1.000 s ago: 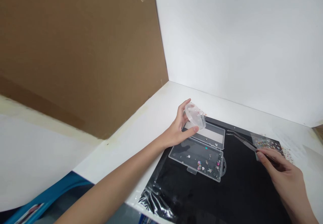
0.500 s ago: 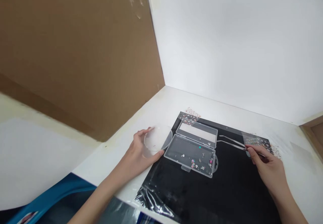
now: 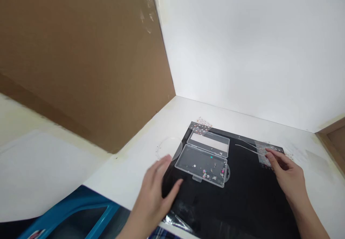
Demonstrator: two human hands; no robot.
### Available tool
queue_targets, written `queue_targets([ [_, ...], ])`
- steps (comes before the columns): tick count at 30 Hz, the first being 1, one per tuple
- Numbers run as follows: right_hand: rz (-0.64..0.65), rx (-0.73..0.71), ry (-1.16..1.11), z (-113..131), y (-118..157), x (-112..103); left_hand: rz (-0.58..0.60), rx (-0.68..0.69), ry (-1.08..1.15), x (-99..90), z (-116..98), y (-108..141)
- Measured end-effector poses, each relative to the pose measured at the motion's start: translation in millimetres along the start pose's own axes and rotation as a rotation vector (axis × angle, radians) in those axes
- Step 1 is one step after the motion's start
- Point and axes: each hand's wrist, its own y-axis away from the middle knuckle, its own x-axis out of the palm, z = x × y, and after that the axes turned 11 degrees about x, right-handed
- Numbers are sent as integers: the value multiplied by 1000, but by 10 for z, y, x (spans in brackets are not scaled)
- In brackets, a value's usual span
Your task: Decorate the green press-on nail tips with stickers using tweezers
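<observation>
Right hand (image 3: 285, 172), lower right: fingers closed on tweezers (image 3: 250, 149). Left hand (image 3: 159, 192), lower centre: thumb and fingers apart, near clear dish (image 3: 170, 148).

We see a large brown board (image 3: 86, 59) on the left, meeting a white wall (image 3: 242, 52). Below it, we see a blue frame (image 3: 70, 201), plaid cloth (image 3: 161, 234) at the bottom edge, and brown wood (image 3: 335, 140) far right.
</observation>
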Motion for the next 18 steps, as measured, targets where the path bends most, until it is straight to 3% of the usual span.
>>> queue_targets([
  [2, 10, 0, 2, -10, 2, 5, 21, 45, 28, 58, -215, 75],
  [6, 8, -4, 5, -22, -14, 10, -64, -270, 110, 172, -433, 61],
  [9, -9, 1, 1, -31, -39, 12, -127, -429, 190, 229, -472, 5],
  [12, -17, 12, -4, -45, -55, 24, -153, -467, 192, 253, -463, -7],
  [18, -2, 28, -26, -96, -50, 77, -39, -506, 168, 226, -388, -14],
])
